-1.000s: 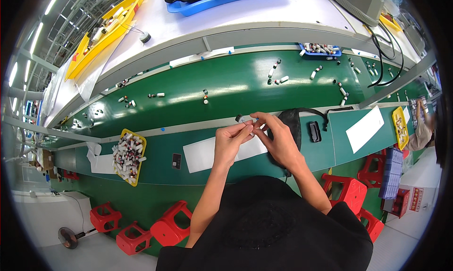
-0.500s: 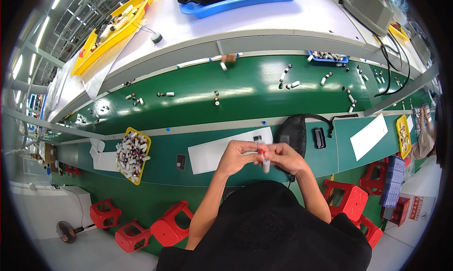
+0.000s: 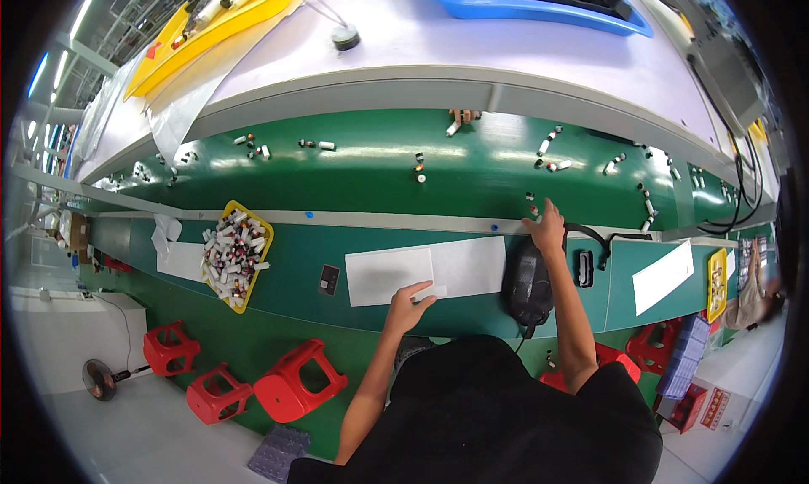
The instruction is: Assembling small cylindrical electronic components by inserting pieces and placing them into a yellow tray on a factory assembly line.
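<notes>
My left hand (image 3: 409, 309) hovers over the near edge of a white sheet of paper (image 3: 392, 275), thumb and forefinger apart. A faint pale shape beside its fingertips blends into the paper, so I cannot tell what it is. My right hand (image 3: 548, 227) reaches forward over the far edge of the bench to the green belt (image 3: 337, 185), fingers spread. Just beyond its fingertips lies a small white-and-red piece (image 3: 534, 209), with a small dark-and-white piece (image 3: 530, 196) behind it. Under my right forearm sits a black bag (image 3: 527, 286).
A yellow tray (image 3: 268, 252) heaped with white cylinders stands left. Small white, black and red parts lie along the belt. Across it, another person's hand (image 3: 463, 115) holds a white cylinder (image 3: 453, 130). A black tray (image 3: 585, 268) is right of the bag; red stools (image 3: 291, 391) stand below.
My hands have parted from around a white cylinder with a red part. The left moved down to the paper; the right went forward to the belt. Small pieces now lie by its fingertips.
</notes>
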The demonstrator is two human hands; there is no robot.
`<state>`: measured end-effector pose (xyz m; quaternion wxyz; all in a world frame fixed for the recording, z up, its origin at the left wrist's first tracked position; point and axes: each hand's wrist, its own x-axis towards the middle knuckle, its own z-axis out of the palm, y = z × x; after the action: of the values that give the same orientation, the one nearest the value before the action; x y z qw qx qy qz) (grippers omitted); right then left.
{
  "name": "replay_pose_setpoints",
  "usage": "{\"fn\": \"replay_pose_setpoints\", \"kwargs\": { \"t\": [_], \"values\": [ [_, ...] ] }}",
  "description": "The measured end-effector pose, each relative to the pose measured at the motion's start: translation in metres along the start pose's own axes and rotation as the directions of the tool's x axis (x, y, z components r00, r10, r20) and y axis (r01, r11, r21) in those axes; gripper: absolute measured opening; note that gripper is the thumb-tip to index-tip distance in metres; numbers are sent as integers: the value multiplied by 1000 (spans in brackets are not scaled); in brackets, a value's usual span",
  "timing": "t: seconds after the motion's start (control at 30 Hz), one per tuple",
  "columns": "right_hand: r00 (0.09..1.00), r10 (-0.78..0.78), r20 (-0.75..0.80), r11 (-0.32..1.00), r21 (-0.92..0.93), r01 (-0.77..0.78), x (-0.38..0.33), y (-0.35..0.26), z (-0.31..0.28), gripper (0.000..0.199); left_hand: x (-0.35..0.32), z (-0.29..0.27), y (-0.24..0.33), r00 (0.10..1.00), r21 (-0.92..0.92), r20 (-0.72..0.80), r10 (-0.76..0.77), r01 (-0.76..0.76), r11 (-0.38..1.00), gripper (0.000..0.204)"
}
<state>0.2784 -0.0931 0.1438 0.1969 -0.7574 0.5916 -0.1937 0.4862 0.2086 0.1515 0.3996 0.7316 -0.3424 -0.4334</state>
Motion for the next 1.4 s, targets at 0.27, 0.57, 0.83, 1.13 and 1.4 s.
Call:
{"fn": "replay_pose_setpoints", "kwargs": {
  "t": [0.27, 0.57, 0.83, 1.13, 1.4],
  "values": [
    [856, -236, 461, 931, 361, 62, 55, -130, 157, 56, -12, -28, -37, 981, -146, -89, -175, 161, 976, 37],
    [840, -313, 443, 926, 341, 165, 8, -172, 198, 25, 22, -36, -39, 980, -432, -17, -198, 171, 885, 41],
    [610, -507, 609, 548, 774, -317, -97, -187, 53, 19, 63, -29, -19, 932, -946, 21, -361, 135, 294, 44],
    [771, -343, 537, 795, 603, -66, -135, -150, 3, 16, 32, 1, 41, 974, -907, -117, -193, -26, 420, 33],
    [922, -259, 288, 751, 661, 5, -141, -142, -21, 11, 17, 24, 58, 983, -844, -144, -112, -63, 532, 34]
  ]
}}
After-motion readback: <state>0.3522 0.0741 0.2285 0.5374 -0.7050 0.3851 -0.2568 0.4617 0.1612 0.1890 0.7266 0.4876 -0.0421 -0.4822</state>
